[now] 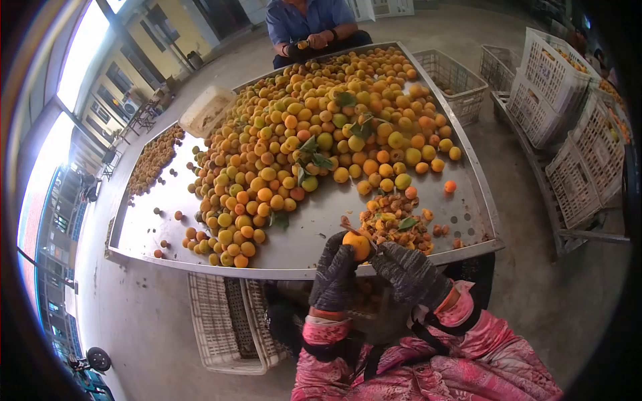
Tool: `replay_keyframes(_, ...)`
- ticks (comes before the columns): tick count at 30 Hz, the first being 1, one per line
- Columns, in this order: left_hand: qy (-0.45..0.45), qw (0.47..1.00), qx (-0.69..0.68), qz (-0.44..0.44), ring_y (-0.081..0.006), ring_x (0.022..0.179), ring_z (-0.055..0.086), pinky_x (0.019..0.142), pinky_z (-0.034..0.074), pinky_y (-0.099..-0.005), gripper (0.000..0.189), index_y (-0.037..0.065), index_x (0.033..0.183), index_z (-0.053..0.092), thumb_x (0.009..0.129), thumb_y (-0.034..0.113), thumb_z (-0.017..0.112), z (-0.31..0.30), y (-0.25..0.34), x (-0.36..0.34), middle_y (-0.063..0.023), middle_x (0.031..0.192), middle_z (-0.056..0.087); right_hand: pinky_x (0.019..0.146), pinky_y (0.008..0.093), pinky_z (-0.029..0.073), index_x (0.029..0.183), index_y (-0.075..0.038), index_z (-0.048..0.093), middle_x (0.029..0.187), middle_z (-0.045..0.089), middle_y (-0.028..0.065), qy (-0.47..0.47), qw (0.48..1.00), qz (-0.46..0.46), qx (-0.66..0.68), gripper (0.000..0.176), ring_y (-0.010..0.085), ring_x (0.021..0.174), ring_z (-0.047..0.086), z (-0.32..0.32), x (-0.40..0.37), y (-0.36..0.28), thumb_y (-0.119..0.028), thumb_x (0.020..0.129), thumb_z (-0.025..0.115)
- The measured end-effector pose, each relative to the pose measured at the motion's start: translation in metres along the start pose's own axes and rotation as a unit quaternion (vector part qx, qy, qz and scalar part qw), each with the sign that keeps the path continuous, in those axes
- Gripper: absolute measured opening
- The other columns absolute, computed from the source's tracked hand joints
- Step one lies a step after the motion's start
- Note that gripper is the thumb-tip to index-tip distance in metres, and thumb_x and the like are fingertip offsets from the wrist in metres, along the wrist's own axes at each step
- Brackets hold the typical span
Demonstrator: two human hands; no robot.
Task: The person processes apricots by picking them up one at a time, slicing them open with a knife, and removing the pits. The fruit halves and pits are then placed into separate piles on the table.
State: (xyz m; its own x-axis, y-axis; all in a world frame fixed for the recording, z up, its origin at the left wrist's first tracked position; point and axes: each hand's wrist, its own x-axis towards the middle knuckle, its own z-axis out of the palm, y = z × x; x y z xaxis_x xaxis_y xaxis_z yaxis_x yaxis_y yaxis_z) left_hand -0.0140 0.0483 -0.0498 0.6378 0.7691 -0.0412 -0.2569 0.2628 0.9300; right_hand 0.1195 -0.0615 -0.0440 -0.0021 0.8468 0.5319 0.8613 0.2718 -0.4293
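Observation:
My left hand (pixel 332 271), in a dark grey knit glove, is closed round an orange apricot (pixel 357 246) just over the table's front edge. A thin brown strip (pixel 348 225) sticks up at the top of this fruit. Gloved alike, my right hand (pixel 409 273) has its fingers pressed together against the apricot's right side; what they pinch is hidden. Right behind my hands lies a pile of torn apricot flesh and scraps (pixel 394 224) with a green leaf on it. A large heap of whole apricots (pixel 287 144) spreads over the metal table (pixel 304 250).
Small brown pits (pixel 155 157) lie by a white tub (pixel 206 110) at the table's left. Across the table, a person (pixel 311 30) holds a fruit. Plastic crates stand below (pixel 221 327), behind the right side (pixel 455 83), and stacked on a cart (pixel 545 93).

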Motion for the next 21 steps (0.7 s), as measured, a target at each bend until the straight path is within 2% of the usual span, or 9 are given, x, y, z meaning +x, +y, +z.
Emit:
replay_keyframes(3, -0.033, 0.999, 0.008, 0.020, -0.0168, 0.096, 0.053, 0.087, 0.043, -0.0302, 0.043, 0.000, 0.120, 0.044, 0.088, 0.026, 0.056, 0.007, 0.022, -0.004, -0.0087, 0.105, 0.055, 0.084, 0.0417, 0.046, 0.114, -0.002, 0.057, 0.112, 0.054, 0.0221, -0.016, 0.999, -0.051, 0.003, 0.042, 0.0364, 0.098, 0.056, -0.010, 0.005, 0.007, -0.014, 0.073, 0.057)
replay_keyframes(6, -0.001, 0.996, 0.075, -0.040, -0.0166, 0.095, 0.053, 0.087, 0.042, -0.0302, 0.043, -0.001, 0.119, 0.044, 0.089, 0.030, 0.053, 0.019, 0.032, -0.008, -0.0088, 0.105, 0.056, 0.085, 0.0422, 0.045, 0.116, -0.002, 0.054, 0.114, 0.053, 0.0224, 0.011, 0.999, -0.029, -0.024, 0.044, 0.0371, 0.099, 0.055, -0.009, 0.011, -0.004, -0.014, 0.074, 0.057)
replay_keyframes(8, 0.093, 0.991, -0.091, -0.034, -0.0213, 0.099, 0.053, 0.083, 0.045, -0.0326, 0.059, 0.002, 0.124, 0.044, 0.086, 0.047, 0.052, 0.036, 0.012, -0.010, -0.0133, 0.109, 0.057, 0.082, 0.0418, 0.046, 0.115, -0.002, 0.055, 0.114, 0.053, 0.0219, 0.040, 0.997, -0.012, -0.067, 0.042, 0.0359, 0.099, 0.056, 0.015, -0.006, -0.016, -0.012, 0.075, 0.056)
replay_keyframes(10, 0.069, 0.987, -0.141, -0.047, -0.0214, 0.101, 0.053, 0.084, 0.045, -0.0329, 0.060, 0.003, 0.125, 0.043, 0.087, 0.049, 0.050, 0.033, -0.007, -0.007, -0.0136, 0.111, 0.056, 0.079, 0.0415, 0.048, 0.115, -0.001, 0.056, 0.114, 0.053, 0.0214, 0.069, 0.991, 0.004, -0.115, 0.039, 0.0346, 0.099, 0.056, 0.024, -0.009, -0.020, -0.011, 0.076, 0.055)
replay_keyframes(12, 0.045, 0.979, -0.190, -0.062, -0.0216, 0.102, 0.052, 0.085, 0.045, -0.0332, 0.061, 0.004, 0.126, 0.042, 0.087, 0.051, 0.047, 0.034, -0.010, -0.006, -0.0138, 0.114, 0.055, 0.081, 0.0422, 0.047, 0.116, -0.001, 0.055, 0.116, 0.052, 0.0214, 0.075, 0.986, 0.112, 0.093, 0.041, 0.0355, 0.101, 0.055, 0.023, -0.007, -0.022, -0.011, 0.076, 0.056)
replay_keyframes(15, 0.038, 0.967, -0.231, -0.099, -0.0213, 0.102, 0.052, 0.085, 0.046, -0.0339, 0.059, 0.004, 0.126, 0.042, 0.088, 0.049, 0.048, 0.040, 0.012, -0.008, -0.0135, 0.117, 0.052, 0.082, 0.0428, 0.046, 0.115, -0.001, 0.055, 0.116, 0.052, 0.0212, 0.034, 0.998, 0.032, 0.029, 0.041, 0.0355, 0.101, 0.054, 0.016, -0.011, -0.006, -0.011, 0.076, 0.056)
replay_keyframes(17, 0.052, 0.993, -0.091, -0.054, -0.0207, 0.103, 0.052, 0.086, 0.046, -0.0331, 0.055, 0.004, 0.127, 0.041, 0.087, 0.041, 0.053, 0.038, 0.026, -0.014, -0.0124, 0.118, 0.051, 0.084, 0.0428, 0.046, 0.115, 0.000, 0.054, 0.113, 0.054, 0.0203, 0.030, 0.999, -0.008, -0.009, 0.040, 0.0352, 0.102, 0.054, 0.015, -0.015, 0.003, -0.009, 0.076, 0.057)
replay_keyframes(18, 0.054, 0.993, -0.092, -0.054, -0.0207, 0.103, 0.052, 0.086, 0.046, -0.0331, 0.055, 0.004, 0.127, 0.041, 0.087, 0.041, 0.053, 0.031, 0.025, -0.012, -0.0124, 0.118, 0.051, 0.086, 0.0428, 0.045, 0.114, 0.002, 0.054, 0.110, 0.056, 0.0194, 0.024, 0.998, -0.048, -0.045, 0.039, 0.0348, 0.102, 0.055, 0.015, -0.017, 0.006, -0.007, 0.076, 0.058)
replay_keyframes(21, 0.003, 1.000, 0.012, 0.015, -0.0164, 0.102, 0.050, 0.089, 0.041, -0.0273, 0.047, 0.000, 0.125, 0.041, 0.087, 0.021, 0.058, 0.005, 0.020, -0.002, -0.0085, 0.111, 0.053, 0.085, 0.0420, 0.046, 0.113, 0.002, 0.054, 0.109, 0.057, 0.0180, 0.002, 0.996, -0.067, -0.057, 0.040, 0.0339, 0.099, 0.056, 0.008, -0.015, 0.007, -0.007, 0.074, 0.059)
